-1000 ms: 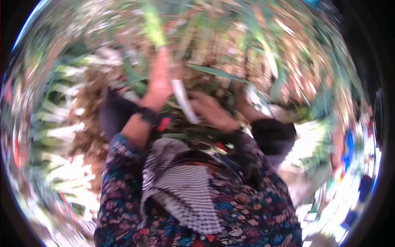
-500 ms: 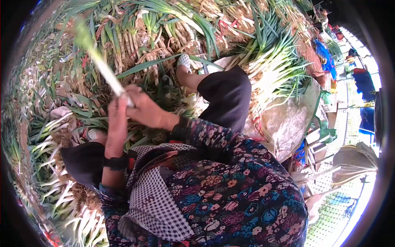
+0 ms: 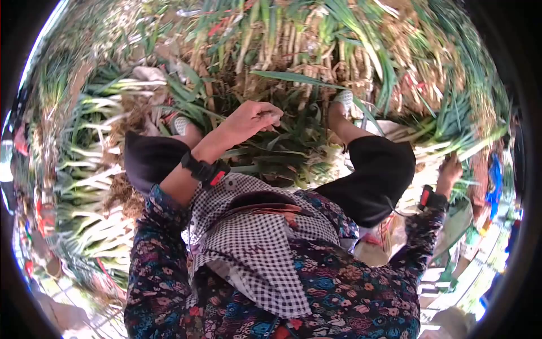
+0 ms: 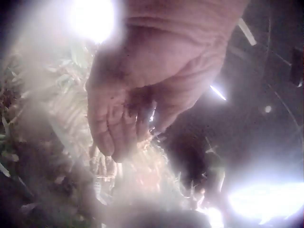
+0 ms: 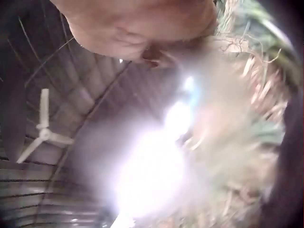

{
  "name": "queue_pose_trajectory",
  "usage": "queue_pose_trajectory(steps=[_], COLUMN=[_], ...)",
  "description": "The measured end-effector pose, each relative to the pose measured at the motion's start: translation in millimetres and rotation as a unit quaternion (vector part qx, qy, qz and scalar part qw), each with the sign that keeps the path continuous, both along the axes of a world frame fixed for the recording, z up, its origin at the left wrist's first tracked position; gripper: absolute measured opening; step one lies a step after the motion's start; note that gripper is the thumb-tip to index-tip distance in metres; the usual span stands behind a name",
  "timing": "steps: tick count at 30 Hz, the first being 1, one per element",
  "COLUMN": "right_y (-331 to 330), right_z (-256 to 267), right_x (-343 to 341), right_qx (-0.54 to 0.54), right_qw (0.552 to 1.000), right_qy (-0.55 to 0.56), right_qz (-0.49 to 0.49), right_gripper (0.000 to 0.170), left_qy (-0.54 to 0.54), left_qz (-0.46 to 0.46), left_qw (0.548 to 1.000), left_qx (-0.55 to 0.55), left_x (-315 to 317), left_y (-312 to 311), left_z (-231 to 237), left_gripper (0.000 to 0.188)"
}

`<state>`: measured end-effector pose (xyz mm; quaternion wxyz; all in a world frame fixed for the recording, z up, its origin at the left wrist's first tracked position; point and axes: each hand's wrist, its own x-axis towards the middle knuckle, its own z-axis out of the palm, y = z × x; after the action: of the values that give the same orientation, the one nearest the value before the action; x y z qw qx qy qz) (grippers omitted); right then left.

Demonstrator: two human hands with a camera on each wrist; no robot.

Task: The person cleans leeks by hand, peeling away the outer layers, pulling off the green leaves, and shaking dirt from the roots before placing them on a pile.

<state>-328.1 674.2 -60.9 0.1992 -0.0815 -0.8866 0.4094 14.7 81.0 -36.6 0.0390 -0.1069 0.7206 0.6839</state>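
Note:
My right hand (image 3: 449, 172) reaches far out to the right and grips a pale-stemmed leek (image 3: 483, 141) by its lower end, over a pile of clean leeks (image 3: 435, 133). In the right wrist view, the hand (image 5: 147, 28) fills the top and its fingertips are mostly hidden. Before my lap, the left hand (image 3: 248, 121) hangs with loosely curled fingers above torn green leaves (image 3: 282, 152). Glare washes over the left wrist view, where light shows between the thumb and fingers (image 4: 109, 123).
Unpeeled leeks (image 3: 293, 39) with dry, earthy stems lie across the front. White-stemmed leeks (image 3: 93, 186) are laid out along the left, roots inward. My bent knees (image 3: 378, 175) frame the leaf litter, and a blue cloth (image 3: 495, 183) lies at the far right.
Both hands were together on the leek, which pointed up and left. The left hand has let go, while the right has swung out to the right with it. The head view has turned too.

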Motion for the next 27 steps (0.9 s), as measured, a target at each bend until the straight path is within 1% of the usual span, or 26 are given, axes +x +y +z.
queue_pose_trajectory(steps=[1, 2, 3, 4, 5, 6, 7, 8, 9, 10, 11, 12, 13, 14, 15, 16, 17, 18, 19, 20, 21, 22, 24, 25, 26, 27], right_y=[28.0, 62.2, 82.4, 71.4, 57.5, 19.1, -12.7, -66.7, -138.7, -190.0, -245.4, -295.4, -346.6, -385.5, -419.4, -465.4, -497.5, -528.7, -562.3, -584.6, -606.8, -632.9, -667.1, -684.3, -700.7, -715.7], right_z=[-3.5, -11.9, -21.5, -18.3, -14.5, -0.8, 12.7, 26.8, 48.4, 54.9, 57.9, 59.0, 59.1, 39.9, 6.0, 7.0, -17.7, -37.2, -50.0, -85.5, -120.4, -121.7, -181.7, -186.8, -187.6, -194.9], right_x=[-0.7, -4.9, -12.7, -18.4, -17.2, -16.8, -41.3, -40.2, -19.4, -17.4, -8.5, -5.5, 12.2, 9.9, 4.5, 35.1, 41.4, 52.2, 72.3, 73.0, 73.9, 100.9, 111.8, 119.1, 126.3, 127.1], right_qx=[-0.003, 0.14, 0.279, 0.375, 0.464, 0.416, 0.392, 0.232, 0.209, 0.287, 0.201, 0.166, 0.167, 0.167, 0.163, 0.085, -0.005, -0.026, -0.112, -0.123, -0.135, -0.205, -0.209, -0.206, -0.056, 0.096], right_qw=[0.996, 0.981, 0.945, 0.919, 0.882, 0.902, 0.881, 0.912, 0.907, 0.875, 0.88, 0.865, 0.854, 0.831, 0.797, 0.796, 0.764, 0.73, 0.716, 0.704, 0.691, 0.674, 0.706, 0.705, 0.755, 0.786], right_qy=[-0.088, -0.117, -0.139, -0.101, -0.062, -0.057, -0.161, -0.234, -0.18, -0.124, -0.144, -0.229, -0.224, -0.223, -0.138, -0.229, -0.297, -0.338, -0.402, -0.394, -0.386, -0.451, -0.43, -0.432, -0.431, -0.417], right_qz=[0.029, 0.063, 0.094, 0.069, 0.041, 0.098, 0.211, 0.244, 0.318, 0.37, 0.405, 0.414, 0.438, 0.481, 0.564, 0.553, 0.573, 0.593, 0.56, 0.578, 0.596, 0.549, 0.522, 0.523, 0.491, 0.447], right_gripper=[0.029, 0.03, 0.032, 0.034, 0.037, 0.037, 0.037, 0.034, 0.033, 0.032, 0.033, 0.038, 0.038, 0.037, 0.036, 0.037, 0.036, 0.043, 0.045, 0.046, 0.047, 0.046, 0.051, 0.051, 0.056, 0.06], left_qy=[-0.019, -0.038, -0.039, -0.037, -0.038, -0.055, -0.083, -0.06, -0.037, -0.038, -0.025, -0.012, -0.015, 0.031, 0.075, 0.12, 0.113, 0.127, 0.142, 0.136, 0.07, 0.005, -0.041, -0.026, -0.034, -0.024], left_qz=[-0.016, -0.034, -0.025, -0.001, 0.019, 0.057, 0.069, 0.09, 0.113, 0.118, 0.112, 0.107, 0.114, 0.144, 0.176, 0.206, 0.214, 0.248, 0.28, 0.285, 0.254, 0.221, 0.178, 0.181, 0.137, 0.107], left_qw=[0.999, 0.996, 0.997, 0.992, 0.984, 0.978, 0.967, 0.968, 0.968, 0.968, 0.97, 0.971, 0.972, 0.965, 0.956, 0.942, 0.942, 0.937, 0.929, 0.929, 0.95, 0.966, 0.976, 0.976, 0.978, 0.986], left_qx=[-0.035, -0.069, -0.068, -0.121, -0.173, -0.193, -0.231, -0.226, -0.221, -0.218, -0.214, -0.211, -0.207, -0.215, -0.222, -0.237, -0.232, -0.213, -0.195, -0.191, -0.165, -0.136, -0.121, -0.114, -0.151, -0.123], left_x=[2.2, 3.5, 4.0, 5.4, 6.5, 3.7, -0.1, -2.8, -4.7, -5.2, -6.0, -5.5, -3.3, -0.4, 2.5, 4.7, 6.9, 8.0, 10.9, 16.6, 23.3, 29.3, 38.3, 43.1, 44.8, 42.9], left_y=[-10.2, -19.4, -27.3, -39.5, -50.8, -61.4, -72.0, -83.8, -95.1, -103.0, -113.6, -123.1, -129.7, -134.3, -137.5, -137.1, -129.6, -123.3, -120.9, -120.9, -122.0, -123.6, -125.9, -124.4, -129.3, -136.4], left_z=[-4.9, -7.7, -10.5, -12.1, -13.7, -10.6, 3.0, 4.4, 4.2, 6.4, 8.5, 8.6, 5.9, 2.3, -2.0, -5.5, -0.9, 8.8, 17.3, 20.9, 23.6, 28.0, 44.3, 46.0, 56.9, 64.5], left_gripper=[0.028, 0.028, 0.028, 0.027, 0.028, 0.026, 0.025, 0.024, 0.023, 0.023, 0.019, 0.016, 0.016, 0.016, 0.018, 0.022, 0.022, 0.025, 0.027, 0.027, 0.027, 0.027, 0.028, 0.03, 0.031, 0.031])
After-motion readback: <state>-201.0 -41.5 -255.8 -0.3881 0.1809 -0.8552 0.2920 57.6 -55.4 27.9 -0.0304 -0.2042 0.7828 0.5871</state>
